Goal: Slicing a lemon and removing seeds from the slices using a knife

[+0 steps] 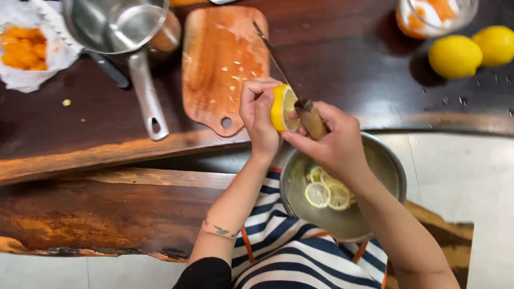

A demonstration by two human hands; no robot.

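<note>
Just above the rim of the steel bowl (393, 166), the left hand (258, 115) is curled around a cut lemon half (282, 108), thumb and fingers closed on its yellow rind, the pale cut face turned toward the other hand. The right hand (334, 144) is clenched around the wooden handle of a knife (289, 88), whose thin blade touches the lemon's cut face and points away from the bowl, over the edge of the cutting board (214, 69). Inside the bowl lie several round lemon slices (326, 190).

The wooden cutting board, speckled with pale seeds, sits up and left of the bowl on the dark wooden table (348, 64). Further left of the bowl, beside the board, stands a steel saucepan (120, 24) with its long handle pointing toward the person. At the far left beyond it, orange fruit pieces (24, 48) rest on white paper (21, 80). Up and right of the bowl, two whole lemons (474, 51) lie side by side, with a glass jar (433, 16) of orange and white contents next to them.
</note>
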